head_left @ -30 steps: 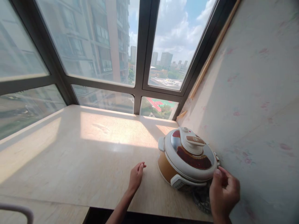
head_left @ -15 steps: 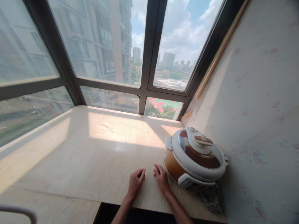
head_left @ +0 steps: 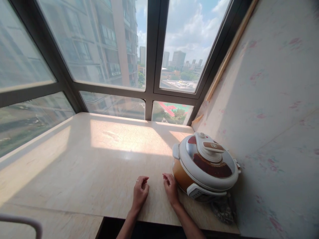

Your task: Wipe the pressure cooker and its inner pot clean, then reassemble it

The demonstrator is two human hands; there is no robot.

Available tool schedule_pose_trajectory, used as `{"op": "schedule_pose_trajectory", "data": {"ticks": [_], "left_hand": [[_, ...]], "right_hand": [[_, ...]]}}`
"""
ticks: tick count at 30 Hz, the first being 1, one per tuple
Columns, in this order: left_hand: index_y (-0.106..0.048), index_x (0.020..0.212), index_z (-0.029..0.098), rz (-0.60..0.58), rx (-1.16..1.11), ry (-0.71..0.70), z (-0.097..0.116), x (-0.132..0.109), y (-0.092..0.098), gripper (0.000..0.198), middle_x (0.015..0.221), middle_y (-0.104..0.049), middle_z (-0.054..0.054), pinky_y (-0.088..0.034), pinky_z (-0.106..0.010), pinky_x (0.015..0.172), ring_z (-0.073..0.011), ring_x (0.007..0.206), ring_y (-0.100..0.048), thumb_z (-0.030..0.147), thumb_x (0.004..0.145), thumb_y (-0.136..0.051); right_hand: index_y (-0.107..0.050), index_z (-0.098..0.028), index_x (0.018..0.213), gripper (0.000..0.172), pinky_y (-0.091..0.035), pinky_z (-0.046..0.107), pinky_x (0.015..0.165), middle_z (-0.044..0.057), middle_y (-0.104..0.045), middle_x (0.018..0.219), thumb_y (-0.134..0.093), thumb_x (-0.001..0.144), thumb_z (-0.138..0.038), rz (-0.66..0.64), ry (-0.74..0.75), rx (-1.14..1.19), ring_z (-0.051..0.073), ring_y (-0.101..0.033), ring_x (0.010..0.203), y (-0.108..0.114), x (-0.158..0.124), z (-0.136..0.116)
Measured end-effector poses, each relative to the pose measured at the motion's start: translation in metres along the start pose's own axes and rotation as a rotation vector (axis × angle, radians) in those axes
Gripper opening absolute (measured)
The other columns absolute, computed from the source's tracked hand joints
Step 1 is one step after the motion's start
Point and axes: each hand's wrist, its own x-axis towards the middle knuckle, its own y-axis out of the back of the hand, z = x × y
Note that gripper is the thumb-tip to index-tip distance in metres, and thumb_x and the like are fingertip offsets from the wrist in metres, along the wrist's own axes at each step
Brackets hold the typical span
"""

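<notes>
My left hand (head_left: 141,193) rests low over the pale marble-patterned counter (head_left: 99,179), its fingers curled in loosely and nothing visible in them. A thin ring shows on one of its fingers. To its right, my right hand (head_left: 170,190) is curled in much the same way, also with nothing visible in it. A gap of bare counter separates the two hands. Close beside my right hand stands a white and orange-brown electric cooker (head_left: 205,166), its lid closed and its handle on top.
A crumpled clear plastic bag (head_left: 223,210) lies under the cooker's front right side. Dark-framed windows (head_left: 149,66) rise behind the counter, and a flowered wall (head_left: 281,126) borders the right. At the lower left is a curved pale bar (head_left: 22,219). The counter's front edge has a dark recess.
My left hand has shifted left, widening the gap between my hands. My right hand has barely moved. The camera view has shifted slightly, and the cooker appears a little further left.
</notes>
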Motion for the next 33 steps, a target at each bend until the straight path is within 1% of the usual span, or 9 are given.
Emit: {"op": "schedule_pose_trajectory", "data": {"ticks": [4,7,11,14,17,20,24,29,33], "left_hand": [[-0.069,0.089,0.02,-0.043,0.012,0.002,0.001,0.0,0.001,0.02,0.089,-0.073,-0.008,-0.06,-0.039,0.076,-0.0236,0.083,-0.072,0.027,0.078,-0.055],[-0.07,0.089,0.021,-0.041,0.037,0.01,0.004,0.001,0.002,0.019,0.089,-0.074,-0.009,-0.058,-0.037,0.072,-0.0238,0.081,-0.072,0.032,0.082,-0.056],[-0.072,0.087,0.021,-0.036,0.043,0.005,0.006,0.001,0.004,0.023,0.091,-0.076,-0.009,-0.057,-0.036,0.072,-0.024,0.083,-0.072,0.036,0.087,-0.054],[-0.072,0.086,0.021,-0.046,0.031,-0.016,0.005,0.001,0.004,0.022,0.091,-0.076,-0.009,-0.058,-0.037,0.077,-0.0239,0.086,-0.073,0.031,0.086,-0.052],[-0.073,0.087,0.021,-0.057,0.015,-0.019,0.001,0.0,0.003,0.023,0.091,-0.077,-0.009,-0.059,-0.038,0.08,-0.0237,0.086,-0.073,0.026,0.084,-0.05],[-0.074,0.087,0.021,-0.057,0.003,-0.012,-0.002,0.0,0.003,0.025,0.091,-0.077,-0.009,-0.059,-0.039,0.08,-0.024,0.086,-0.073,0.024,0.082,-0.05],[-0.074,0.088,0.021,-0.062,0.0,-0.013,-0.003,-0.001,0.003,0.026,0.092,-0.077,-0.009,-0.059,-0.039,0.08,-0.0238,0.085,-0.073,0.021,0.08,-0.049],[-0.074,0.087,0.021,-0.051,0.007,-0.008,-0.003,-0.001,0.003,0.027,0.089,-0.076,-0.008,-0.059,-0.038,0.078,-0.0234,0.082,-0.073,0.021,0.079,-0.048],[-0.073,0.085,0.021,-0.054,0.005,-0.004,-0.004,-0.001,0.003,0.027,0.087,-0.076,-0.008,-0.059,-0.038,0.077,-0.023,0.081,-0.072,0.018,0.077,-0.047]], "right_hand": [[-0.073,-0.02,0.094,0.021,-0.057,0.032,0.074,0.009,-0.074,0.094,-0.055,0.091,-0.03,0.013,-0.025,0.022,0.023,-0.071,0.089,0.002,0.001,-0.003],[-0.073,-0.02,0.096,0.022,-0.057,0.032,0.073,0.009,-0.073,0.095,-0.054,0.093,-0.031,0.028,-0.044,0.037,0.023,-0.07,0.089,0.002,0.002,-0.003],[-0.075,-0.022,0.089,0.023,-0.056,0.034,0.08,0.008,-0.072,0.093,-0.053,0.092,-0.029,0.029,-0.01,0.054,0.022,-0.069,0.089,0.0,0.001,0.001],[-0.075,-0.023,0.087,0.022,-0.056,0.035,0.082,0.008,-0.072,0.092,-0.054,0.091,-0.027,0.026,0.01,0.064,0.022,-0.069,0.09,-0.001,0.001,0.004],[-0.075,-0.022,0.086,0.02,-0.056,0.034,0.077,0.008,-0.072,0.09,-0.056,0.09,-0.025,0.006,0.011,0.062,0.023,-0.069,0.088,-0.001,0.0,0.005],[-0.074,-0.021,0.084,0.018,-0.054,0.033,0.073,0.007,-0.071,0.087,-0.056,0.085,-0.019,-0.015,0.01,0.032,0.022,-0.068,0.082,-0.001,0.0,0.005],[-0.072,-0.021,0.081,0.022,-0.053,0.033,0.072,0.006,-0.069,0.083,-0.053,0.079,-0.011,-0.027,0.022,-0.022,0.021,-0.065,0.077,-0.001,-0.001,0.005],[-0.071,-0.021,0.081,0.025,-0.051,0.03,0.069,0.005,-0.069,0.083,-0.05,0.075,-0.008,-0.024,0.032,-0.042,0.02,-0.064,0.076,-0.001,-0.002,0.006],[-0.07,-0.02,0.081,0.024,-0.05,0.029,0.066,0.005,-0.068,0.083,-0.05,0.075,-0.009,-0.012,0.022,-0.03,0.02,-0.064,0.076,0.0,-0.003,0.004]]}}
